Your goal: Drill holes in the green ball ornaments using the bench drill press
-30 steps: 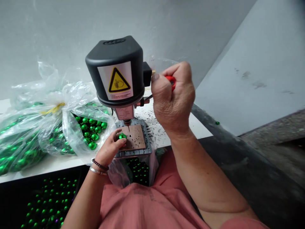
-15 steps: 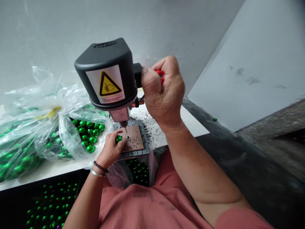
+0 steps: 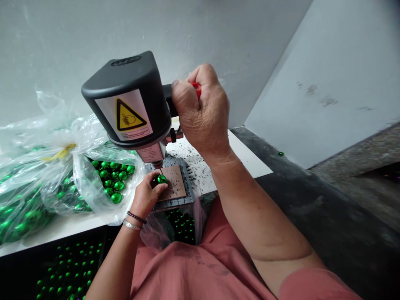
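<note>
Evidently the left hand (image 3: 146, 193), half curled, pinched a green ball (image 3: 161, 179) over the board (image 3: 176, 183), by the bit (image 3: 161, 170); any hole was indiscernible. The right hand (image 3: 208, 116) clenched the red handle (image 3: 198, 90). Many balls (image 3: 116, 197) remained bagged.

The ball (image 3: 161, 179) is shiny green. The drill head (image 3: 125, 83) is matte black; its white label (image 3: 124, 115) bears a yellow triangle bordered in black. The knob (image 3: 196, 90) is red, the board (image 3: 173, 183) brown speckled with black, the shirt (image 3: 187, 275) dusty red.
</note>
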The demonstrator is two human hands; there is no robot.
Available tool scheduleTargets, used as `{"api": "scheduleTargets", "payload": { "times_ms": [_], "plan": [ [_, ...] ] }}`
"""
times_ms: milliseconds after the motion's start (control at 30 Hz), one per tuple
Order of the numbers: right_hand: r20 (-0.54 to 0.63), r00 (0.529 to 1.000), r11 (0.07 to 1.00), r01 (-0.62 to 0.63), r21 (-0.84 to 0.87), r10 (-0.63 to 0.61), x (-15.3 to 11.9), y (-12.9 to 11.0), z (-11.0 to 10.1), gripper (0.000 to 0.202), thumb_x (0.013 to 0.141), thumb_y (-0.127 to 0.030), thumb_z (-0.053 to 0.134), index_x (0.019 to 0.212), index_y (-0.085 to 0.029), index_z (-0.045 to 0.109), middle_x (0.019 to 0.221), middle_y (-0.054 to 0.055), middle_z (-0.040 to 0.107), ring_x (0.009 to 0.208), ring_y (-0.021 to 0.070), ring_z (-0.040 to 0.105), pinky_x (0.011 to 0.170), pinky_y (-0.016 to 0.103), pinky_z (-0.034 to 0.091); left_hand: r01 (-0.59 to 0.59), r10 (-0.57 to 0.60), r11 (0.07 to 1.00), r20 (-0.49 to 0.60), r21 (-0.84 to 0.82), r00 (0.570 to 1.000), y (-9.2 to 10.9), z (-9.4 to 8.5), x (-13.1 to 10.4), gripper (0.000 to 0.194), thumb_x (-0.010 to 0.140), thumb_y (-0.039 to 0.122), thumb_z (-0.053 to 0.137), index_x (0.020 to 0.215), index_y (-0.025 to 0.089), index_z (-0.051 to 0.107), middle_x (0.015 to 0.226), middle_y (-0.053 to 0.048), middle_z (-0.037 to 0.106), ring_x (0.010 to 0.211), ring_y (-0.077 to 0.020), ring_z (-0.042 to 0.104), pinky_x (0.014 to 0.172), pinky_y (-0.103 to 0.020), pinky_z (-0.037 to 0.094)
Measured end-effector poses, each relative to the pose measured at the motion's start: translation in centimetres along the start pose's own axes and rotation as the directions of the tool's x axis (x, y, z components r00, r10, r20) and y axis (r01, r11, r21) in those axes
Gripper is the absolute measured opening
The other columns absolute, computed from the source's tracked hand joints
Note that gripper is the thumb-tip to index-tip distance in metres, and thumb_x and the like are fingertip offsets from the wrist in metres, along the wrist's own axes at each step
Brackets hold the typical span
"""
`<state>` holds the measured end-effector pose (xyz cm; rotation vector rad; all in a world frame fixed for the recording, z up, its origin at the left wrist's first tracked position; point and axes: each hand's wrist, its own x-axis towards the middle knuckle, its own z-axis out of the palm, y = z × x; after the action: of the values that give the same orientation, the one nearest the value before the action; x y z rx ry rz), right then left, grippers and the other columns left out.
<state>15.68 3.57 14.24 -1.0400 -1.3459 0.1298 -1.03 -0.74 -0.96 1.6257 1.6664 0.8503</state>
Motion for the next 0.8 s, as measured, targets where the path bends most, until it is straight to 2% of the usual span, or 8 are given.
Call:
{"api": "scheduleTargets", "payload": {
  "times_ms": [200,367,533,633,700,800],
  "plan": [
    [-0.002,1.0,0.999,0.018,0.039,-0.018,-0.02,0.15,-0.08,0.028,0.08,-0.035,0.049,0.065,-0.022,0.03,0.061,-0.003,0.035,0.055,0.0077,0.031,0.055,0.024,0.033,-0.019,0.02,0.995,-0.009,0.103,1.0,0.44,0.49,0.36,0.036,0.064,0.03,0.067,0.098,0.021,0.063,0.087,-0.001,0.066,0.076,-0.0177,0.058,0.073,-0.03,0.045],
    [-0.016,0.999,0.996,0.044,0.075,-0.043,-0.19,0.33,-0.03,0.027,0.08,-0.037,0.049,0.065,-0.021,0.032,0.06,-0.004,0.035,0.055,0.0072,0.032,0.055,0.023,0.034,-0.076,0.089,0.983,-0.07,0.169,0.994,0.08,0.57,0.68,0.037,0.064,0.026,0.067,0.1,0.019,0.064,0.102,-0.006,0.064,0.093,-0.0209,0.058,0.088,-0.035,0.044],
    [-0.03,0.999,0.998,0.032,0.06,-0.03,-0.21,0.32,0.04,0.029,0.079,-0.035,0.052,0.065,-0.021,0.032,0.057,-0.004,0.031,0.053,0.0066,0.03,0.052,0.021,0.035,-0.095,0.09,0.977,0.032,0.192,0.995,-0.07,0.36,0.87,0.041,0.064,0.027,0.069,0.105,0.02,0.064,0.114,-0.007,0.06,0.106,-0.0228,0.056,0.098,-0.036,0.039],
    [-0.032,0.999,0.997,0.034,0.067,-0.032,-0.19,0.39,0.07,0.029,0.079,-0.036,0.052,0.064,-0.021,0.033,0.057,-0.005,0.031,0.053,0.0064,0.029,0.051,0.02,0.034,-0.133,0.122,0.974,0.073,0.181,0.99,-0.15,0.31,0.7,0.042,0.073,0.031,0.062,0.113,0.018,0.061,0.12,-0.011,0.057,0.113,-0.0234,0.052,0.102,-0.036,0.036],
    [-0.04,0.998,0.996,0.042,0.077,-0.039,-0.22,0.43,0.08,0.028,0.078,-0.036,0.053,0.064,-0.021,0.033,0.057,-0.004,0.032,0.053,0.0063,0.03,0.05,0.02,0.033,-0.159,0.15,0.974,0.066,0.163,0.987,-0.2,0.36,0.52,0.041,0.077,0.032,0.057,0.115,0.016,0.06,0.122,-0.012,0.056,0.116,-0.0233,0.05,0.103,-0.036,0.035],
    [-0.038,0.998,0.995,0.051,0.086,-0.047,-0.33,0.47,0.09,0.027,0.079,-0.036,0.051,0.065,-0.021,0.033,0.058,-0.005,0.033,0.053,0.0058,0.03,0.051,0.02,0.033,-0.104,0.101,0.987,0.026,0.125,0.995,-0.17,0.52,0.4,0.038,0.074,0.033,0.061,0.109,0.019,0.063,0.111,-0.009,0.062,0.108,-0.0241,0.055,0.097,-0.036,0.039]
  ]
}}
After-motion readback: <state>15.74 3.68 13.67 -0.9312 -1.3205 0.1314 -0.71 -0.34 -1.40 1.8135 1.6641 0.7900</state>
